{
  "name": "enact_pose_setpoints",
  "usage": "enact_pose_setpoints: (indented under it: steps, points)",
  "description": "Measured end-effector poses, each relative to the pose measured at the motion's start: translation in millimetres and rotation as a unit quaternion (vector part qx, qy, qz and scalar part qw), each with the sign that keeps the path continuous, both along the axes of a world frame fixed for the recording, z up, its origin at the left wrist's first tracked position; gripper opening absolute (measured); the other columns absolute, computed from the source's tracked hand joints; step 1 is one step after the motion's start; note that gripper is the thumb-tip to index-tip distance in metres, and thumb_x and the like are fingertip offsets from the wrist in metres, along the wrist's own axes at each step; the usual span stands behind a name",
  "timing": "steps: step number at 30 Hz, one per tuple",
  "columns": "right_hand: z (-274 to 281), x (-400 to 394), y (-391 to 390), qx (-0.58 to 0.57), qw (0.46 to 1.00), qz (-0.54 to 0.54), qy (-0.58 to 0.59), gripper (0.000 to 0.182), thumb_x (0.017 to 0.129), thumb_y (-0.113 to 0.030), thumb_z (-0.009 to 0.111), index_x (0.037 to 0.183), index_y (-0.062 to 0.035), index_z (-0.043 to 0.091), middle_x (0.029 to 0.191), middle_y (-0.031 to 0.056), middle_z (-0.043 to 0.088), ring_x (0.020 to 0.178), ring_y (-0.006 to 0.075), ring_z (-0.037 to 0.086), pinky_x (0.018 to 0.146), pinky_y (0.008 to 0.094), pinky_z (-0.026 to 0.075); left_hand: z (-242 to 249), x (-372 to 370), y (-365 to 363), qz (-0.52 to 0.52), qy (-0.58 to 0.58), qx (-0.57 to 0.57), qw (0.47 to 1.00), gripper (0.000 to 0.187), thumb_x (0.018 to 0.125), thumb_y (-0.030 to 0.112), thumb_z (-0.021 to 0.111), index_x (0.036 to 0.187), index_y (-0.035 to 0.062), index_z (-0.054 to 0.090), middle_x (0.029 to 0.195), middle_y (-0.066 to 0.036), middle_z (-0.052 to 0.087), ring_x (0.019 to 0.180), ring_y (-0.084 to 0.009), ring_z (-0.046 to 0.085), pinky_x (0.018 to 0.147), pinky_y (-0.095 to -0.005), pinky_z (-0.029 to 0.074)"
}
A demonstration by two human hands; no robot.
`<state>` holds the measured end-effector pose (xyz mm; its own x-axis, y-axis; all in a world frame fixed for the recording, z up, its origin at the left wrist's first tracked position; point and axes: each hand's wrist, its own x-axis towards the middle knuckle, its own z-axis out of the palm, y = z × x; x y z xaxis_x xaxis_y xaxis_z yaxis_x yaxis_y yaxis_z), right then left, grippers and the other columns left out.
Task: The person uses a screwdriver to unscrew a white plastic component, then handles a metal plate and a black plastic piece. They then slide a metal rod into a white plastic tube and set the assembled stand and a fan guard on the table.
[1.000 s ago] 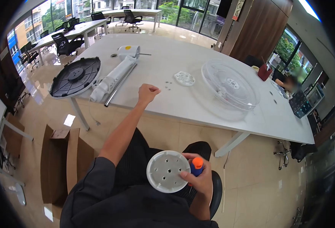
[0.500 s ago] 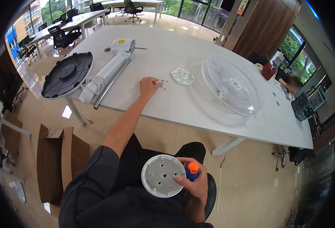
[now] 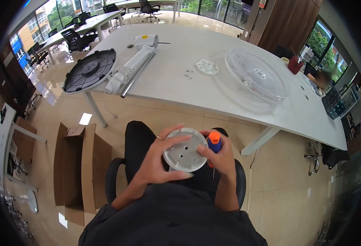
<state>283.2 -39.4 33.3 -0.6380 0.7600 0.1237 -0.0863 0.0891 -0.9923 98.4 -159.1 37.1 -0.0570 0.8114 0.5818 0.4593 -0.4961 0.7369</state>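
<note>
A round white plastic part (image 3: 186, 158) with several holes is held over the lap. My left hand (image 3: 158, 160) is around its left side, thumb below and fingers over the top face. My right hand (image 3: 222, 158) grips its right edge with the thumb on the face, and also holds a screwdriver (image 3: 214, 142) with an orange and blue handle, shaft pointing down. On the white table (image 3: 168, 88) ahead lie several small screws (image 3: 188, 74) beside a white perforated disc (image 3: 207, 67).
Left on the table are a black-ribbed round base (image 3: 91, 69), a white column (image 3: 130, 69), a metal tube (image 3: 137, 76) and a motor housing (image 3: 147, 40). A clear fan cage (image 3: 257, 74) lies right. An open cardboard box (image 3: 74, 172) stands on the floor; a person (image 3: 322, 78) sits far right.
My left hand has come back from the screws on the table to the round white part. My right hand has moved up slightly with the part and screwdriver. The camera view has shifted.
</note>
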Motion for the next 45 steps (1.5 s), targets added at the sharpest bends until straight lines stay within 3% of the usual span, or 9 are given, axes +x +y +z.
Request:
enact_pose_setpoints:
  steps: [2, 4, 6, 8, 11, 14, 20, 24, 45]
  points:
    - [-0.6, 4.1, -2.5, 0.131, 0.991, -0.028, -0.026, 0.033, 0.081, -0.014, 0.079, 0.108, -0.0005, 0.067, 0.071, -0.0027, 0.058, 0.059, 0.0025, 0.050, 0.052, 0.0172, 0.039, -3.4, 19.0, -14.1, 0.060, 0.004, -0.006, 0.998, 0.070, 0.060, 0.027, 0.092, 0.120, 0.0021, 0.064, 0.141, -0.023, 0.047, 0.123, -0.0304, 0.056, 0.098, -0.0380, 0.047]
    - [25.7, 9.7, -14.0, 0.071, 0.985, -0.156, 0.026, 0.022, 0.089, -0.016, 0.072, 0.104, -0.0025, 0.065, 0.068, -0.0017, 0.055, 0.058, 0.0044, 0.050, 0.050, 0.0195, 0.040, -13.9, 24.6, -20.7, 0.098, -0.066, -0.010, 0.993, 0.066, 0.059, 0.024, 0.093, 0.113, 0.0013, 0.065, 0.139, -0.023, 0.049, 0.122, -0.0304, 0.056, 0.099, -0.0383, 0.046]
    - [51.1, 20.8, -15.1, 0.043, 0.947, -0.109, 0.299, 0.023, 0.099, -0.029, 0.059, 0.101, -0.0054, 0.059, 0.067, 0.0020, 0.052, 0.052, 0.0083, 0.049, 0.045, 0.0222, 0.040, -14.3, 29.4, -28.3, 0.107, -0.061, 0.003, 0.992, 0.066, 0.058, 0.025, 0.093, 0.112, 0.0006, 0.063, 0.138, -0.022, 0.050, 0.120, -0.0299, 0.057, 0.099, -0.0389, 0.046]
    - [86.5, 16.9, -27.7, 0.072, 0.892, -0.074, 0.440, 0.042, 0.104, -0.047, 0.041, 0.097, -0.0076, 0.054, 0.068, 0.0029, 0.047, 0.047, 0.0097, 0.042, 0.038, 0.0220, 0.034, -15.7, 33.6, -29.3, 0.100, -0.037, 0.038, 0.994, 0.075, 0.056, 0.025, 0.093, 0.118, -0.0013, 0.059, 0.135, -0.021, 0.052, 0.118, -0.0286, 0.057, 0.099, -0.0380, 0.046]
    - [112.2, -9.5, -39.9, 0.080, 0.865, -0.013, 0.495, 0.043, 0.105, -0.047, 0.038, 0.095, -0.0081, 0.053, 0.069, 0.0039, 0.045, 0.046, 0.0113, 0.039, 0.038, 0.0240, 0.035, -12.9, 40.5, -24.1, 0.079, -0.091, 0.015, 0.993, 0.082, 0.055, 0.025, 0.093, 0.123, -0.0035, 0.056, 0.130, -0.020, 0.055, 0.118, -0.0282, 0.057, 0.101, -0.0372, 0.045]
    - [108.0, -37.2, -32.8, 0.013, 0.892, -0.010, 0.453, 0.038, 0.104, -0.042, 0.042, 0.092, -0.0070, 0.051, 0.066, 0.0056, 0.051, 0.045, 0.0123, 0.047, 0.041, 0.0260, 0.039, -13.8, 40.2, -15.0, 0.069, -0.079, 0.003, 0.994, 0.086, 0.055, 0.026, 0.093, 0.125, -0.0050, 0.054, 0.128, -0.019, 0.055, 0.118, -0.0280, 0.057, 0.102, -0.0368, 0.044]
    - [86.7, -62.2, -15.7, 0.030, 0.931, 0.012, 0.363, 0.042, 0.105, -0.045, 0.037, 0.092, -0.0067, 0.048, 0.066, 0.0048, 0.048, 0.043, 0.0113, 0.043, 0.040, 0.0248, 0.037, -10.8, 36.1, -2.9, 0.065, -0.069, 0.000, 0.996, 0.089, 0.056, 0.028, 0.093, 0.127, -0.0049, 0.052, 0.129, -0.020, 0.054, 0.118, -0.0287, 0.057, 0.102, -0.0379, 0.044]
    - [86.9, -73.0, -0.3, 0.011, 0.917, 0.035, 0.397, 0.040, 0.105, -0.039, 0.044, 0.087, -0.0032, 0.050, 0.061, 0.0060, 0.050, 0.042, 0.0110, 0.046, 0.039, 0.0251, 0.040, -14.5, 25.1, 12.2, 0.061, -0.081, -0.017, 0.995, 0.088, 0.056, 0.028, 0.092, 0.127, -0.0046, 0.051, 0.129, -0.020, 0.054, 0.118, -0.0296, 0.057, 0.101, -0.0379, 0.044]
    - [90.8, -60.6, -31.0, 0.084, 0.921, 0.077, 0.372, 0.047, 0.105, -0.049, 0.034, 0.092, -0.0063, 0.048, 0.064, 0.0056, 0.046, 0.041, 0.0101, 0.041, 0.038, 0.0226, 0.036, -20.3, 36.6, -22.6, 0.048, -0.082, 0.005, 0.995, 0.094, 0.056, 0.023, 0.094, 0.135, 0.0000, 0.048, 0.135, -0.016, 0.048, 0.124, -0.0267, 0.052, 0.105, -0.0387, 0.040]
